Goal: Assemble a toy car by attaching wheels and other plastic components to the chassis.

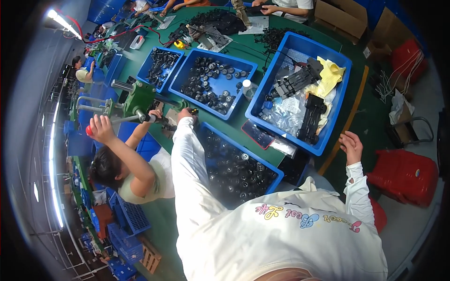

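both hands are out in front and well apart. left hand (186,114) is stretched forward on a long white sleeve, sitting just past the far left corner of the near blue bin (236,164), right by something small and dark at the green press (138,99). can't tell if it's actually gripping anything, the fingers are curled and too small to read. right hand (351,146) hangs loose and empty with fingers half spread, off to the right of that bin, over the edge of the green surface (243,122).

the near blue bin is packed with small black round parts and sits right between the two arms, so the left forearm runs along its left side. a dark phone (257,134) lies flat just beyond the bin's far edge. further past it there's a middle bin (213,82) with scattered black wheels, a smaller bin (161,66) left of that, and a big bin (304,89) to the right holding black frames, clear bags and a yellow cloth.

left of the near bin a co-worker leans in close, one hand on the press lever's red knob (89,130), the other at the press right beside the left hand, so it's crowded in there. red stools (404,174) stand on the floor well to the right of the bin.
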The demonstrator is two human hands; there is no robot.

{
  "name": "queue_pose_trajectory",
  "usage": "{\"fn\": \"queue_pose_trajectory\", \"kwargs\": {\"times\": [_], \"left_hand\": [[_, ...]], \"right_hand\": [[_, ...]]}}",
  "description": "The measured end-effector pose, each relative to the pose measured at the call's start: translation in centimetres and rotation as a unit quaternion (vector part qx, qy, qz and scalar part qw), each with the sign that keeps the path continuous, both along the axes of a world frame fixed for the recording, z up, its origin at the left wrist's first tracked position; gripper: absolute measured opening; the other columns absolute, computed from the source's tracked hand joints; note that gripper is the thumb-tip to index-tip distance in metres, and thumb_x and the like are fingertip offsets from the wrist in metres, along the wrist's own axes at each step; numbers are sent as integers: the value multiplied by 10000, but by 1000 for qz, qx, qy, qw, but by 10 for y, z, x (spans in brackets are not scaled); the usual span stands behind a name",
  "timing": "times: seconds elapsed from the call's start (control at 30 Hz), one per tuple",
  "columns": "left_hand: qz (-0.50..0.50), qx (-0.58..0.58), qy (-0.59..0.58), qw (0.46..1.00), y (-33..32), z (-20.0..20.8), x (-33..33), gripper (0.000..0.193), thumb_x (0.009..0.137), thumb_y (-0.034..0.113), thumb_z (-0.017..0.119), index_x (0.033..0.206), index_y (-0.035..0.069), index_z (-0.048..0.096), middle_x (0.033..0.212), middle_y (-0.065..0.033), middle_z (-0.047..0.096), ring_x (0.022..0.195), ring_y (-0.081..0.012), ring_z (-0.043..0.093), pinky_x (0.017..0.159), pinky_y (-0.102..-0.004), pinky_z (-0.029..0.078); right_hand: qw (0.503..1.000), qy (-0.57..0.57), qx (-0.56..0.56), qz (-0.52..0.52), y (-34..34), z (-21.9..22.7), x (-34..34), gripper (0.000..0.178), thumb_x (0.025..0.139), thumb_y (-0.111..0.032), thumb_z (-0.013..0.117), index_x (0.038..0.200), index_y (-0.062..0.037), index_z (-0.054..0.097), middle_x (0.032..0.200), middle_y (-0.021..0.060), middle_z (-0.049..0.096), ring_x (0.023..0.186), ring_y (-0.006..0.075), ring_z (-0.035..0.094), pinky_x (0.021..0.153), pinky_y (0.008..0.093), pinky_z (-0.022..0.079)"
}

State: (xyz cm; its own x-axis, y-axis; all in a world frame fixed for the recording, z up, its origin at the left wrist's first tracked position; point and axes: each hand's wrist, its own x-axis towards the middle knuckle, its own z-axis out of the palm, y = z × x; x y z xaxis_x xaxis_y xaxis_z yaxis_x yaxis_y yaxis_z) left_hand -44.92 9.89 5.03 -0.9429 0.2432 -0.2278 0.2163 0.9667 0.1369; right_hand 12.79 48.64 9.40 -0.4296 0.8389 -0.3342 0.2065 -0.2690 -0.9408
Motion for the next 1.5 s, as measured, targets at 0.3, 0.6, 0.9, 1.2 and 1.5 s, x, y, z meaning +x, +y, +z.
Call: {"fn": "queue_pose_trajectory", "kwargs": {"times": [0.3, 0.6, 0.9, 1.2, 1.5], "left_hand": [[1, 167, 220, 961, -7, 42, 66, 524, 678, 201, 824, 1176, 190, 661, 1011, -181, 661, 950, -371, 633, 845, -443, 504], [-26, 352, 332, 874, 49, 168, 225, 472, 706, 216, 810, 1146, 122, 666, 871, -157, 612, 802, -319, 624, 739, -401, 496], [8, 561, 97, 822, 116, 230, 402, 407, 777, 152, 761, 1132, -5, 637, 982, -161, 673, 871, -241, 684, 780, -328, 531], [-85, 637, -41, 765, 100, 280, 462, 501, 754, 58, 758, 1223, 0, 590, 1048, -140, 672, 896, -197, 655, 796, -290, 517], [-173, 618, 18, 767, 78, 265, 482, 421, 624, -24, 793, 1028, -7, 677, 982, -140, 632, 871, -217, 622, 757, -300, 496]], "right_hand": [[999, -2, 0, 34, -5, -3, 0, 278, 913, -107, 622, 1182, -47, 586, 1055, 80, 686, 901, 139, 665, 722, 214, 505], [965, 95, 183, 163, -69, 80, -47, 397, 825, -5, 655, 1202, 1, 532, 1131, 119, 627, 1022, 185, 619, 840, 275, 499], [838, 181, 411, 309, -155, 138, -98, 1039, 567, -201, 888, 1437, -63, 338, 1392, 219, 401, 1265, 408, 424, 1057, 453, 368], [844, 322, -188, 385, -128, 159, -62, 789, 744, -294, 666, 1414, -11, 360, 1272, 148, 552, 1127, 222, 575, 967, 339, 475], [645, 475, -503, 323, -107, 158, -61, 1006, 834, -543, 629, 1480, 44, 128, 1248, 374, 465, 1035, 450, 610, 817, 543, 574]]}}
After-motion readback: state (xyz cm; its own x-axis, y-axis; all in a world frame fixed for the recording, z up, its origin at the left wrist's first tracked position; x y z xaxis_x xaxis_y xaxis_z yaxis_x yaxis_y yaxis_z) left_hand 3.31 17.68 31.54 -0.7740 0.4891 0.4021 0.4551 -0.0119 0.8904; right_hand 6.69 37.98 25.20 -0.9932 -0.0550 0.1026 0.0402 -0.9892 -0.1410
